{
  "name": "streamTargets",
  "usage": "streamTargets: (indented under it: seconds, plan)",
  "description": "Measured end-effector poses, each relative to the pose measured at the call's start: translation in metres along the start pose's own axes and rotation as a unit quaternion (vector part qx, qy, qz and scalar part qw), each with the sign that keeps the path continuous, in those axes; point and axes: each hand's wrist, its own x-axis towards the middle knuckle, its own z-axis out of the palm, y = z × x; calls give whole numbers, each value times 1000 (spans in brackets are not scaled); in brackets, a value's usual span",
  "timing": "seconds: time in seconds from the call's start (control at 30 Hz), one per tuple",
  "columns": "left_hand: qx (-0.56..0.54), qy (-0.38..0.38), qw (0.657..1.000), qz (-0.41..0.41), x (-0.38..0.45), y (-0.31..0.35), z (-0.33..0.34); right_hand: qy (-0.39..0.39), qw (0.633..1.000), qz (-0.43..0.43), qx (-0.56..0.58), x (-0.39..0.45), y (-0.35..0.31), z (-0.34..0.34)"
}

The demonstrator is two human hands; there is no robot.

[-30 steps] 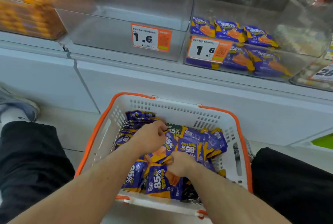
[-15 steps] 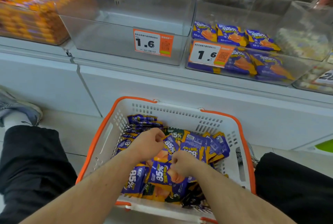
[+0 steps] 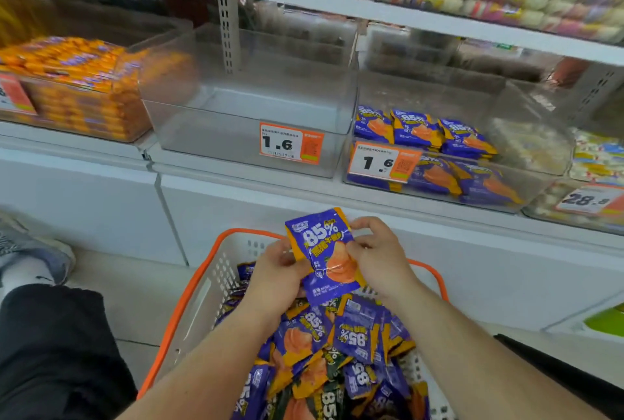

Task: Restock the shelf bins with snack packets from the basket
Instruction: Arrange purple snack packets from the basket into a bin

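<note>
Both hands lift one snack packet point(image 3: 322, 252) above the basket point(image 3: 189, 301).
Left hand point(image 3: 277, 274) and right hand point(image 3: 378, 257) pinch its side edges; a clear bin point(image 3: 243, 149) sits on the shelf beyond.

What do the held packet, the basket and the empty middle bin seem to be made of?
Packet: probably glossy plastic film; it shows glare and creases, with printed purple and orange.
Basket: likely moulded plastic, matt white walls pierced with slots, orange rim.
Bin: clear rigid plastic, perhaps acrylic; the shelf shows through its walls, which carry faint reflections.
</note>
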Motion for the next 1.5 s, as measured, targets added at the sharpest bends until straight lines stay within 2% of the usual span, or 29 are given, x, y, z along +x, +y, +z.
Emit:
streamTargets:
  seconds: [0.1,0.17,0.23,0.33,0.4,0.43,0.47,0.5,0.57,0.6,0.67,0.7,0.73,0.77,0.8,0.87,0.9,0.97,1.1,1.17,1.37,1.5]
  plan:
    - [-5,-3,999,48,-3,27,14,32,997,-70,-25,-7,-24,-7]
    - [-9,-13,997,72,-2,49,23,49,986,-124,-96,-13,-42,-14]
    - [-1,-35,995,93,0,72,33,69,983,-142,-97,-14,-59,-24]
    - [26,-80,989,123,6,107,51,73,990,-91,83,-8,-86,-46]
    - [50,-107,981,155,13,130,65,74,984,-63,152,-2,-105,-61]
    - [72,-99,974,191,19,139,71,79,981,-63,166,2,-114,-69]
    - [122,-56,958,252,29,148,75,93,978,-70,172,7,-122,-76]
    - [195,12,927,321,43,156,78,117,974,-76,179,13,-132,-84]
    - [333,133,833,421,69,169,75,178,965,-83,176,31,-148,-98]
    - [392,143,805,421,80,173,72,201,960,-83,174,43,-155,-103]
    - [523,105,766,359,94,175,67,217,956,-77,182,73,-161,-108]
    - [606,89,719,329,99,169,67,216,961,-62,162,88,-160,-107]
    - [669,87,664,321,101,163,67,202,970,-44,126,102,-157,-106]
    - [697,95,630,328,102,159,67,173,981,-28,80,114,-155,-103]
    - [702,105,622,330,101,156,68,140,989,-16,45,124,-151,-99]
    - [693,119,630,330,101,154,68,104,994,0,-18,138,-144,-87]
    - [695,119,628,329,103,154,68,108,990,2,-89,141,-143,-83]
    - [701,112,626,323,104,154,68,137,958,5,-251,144,-144,-76]
    - [685,117,636,336,105,152,69,49,924,20,-379,144,-146,-70]
    - [679,123,638,341,106,150,68,54,896,26,-440,143,-145,-67]
    - [661,142,649,350,109,146,70,28,863,34,-504,149,-144,-63]
    - [661,147,654,338,106,147,71,50,868,16,-494,148,-144,-63]
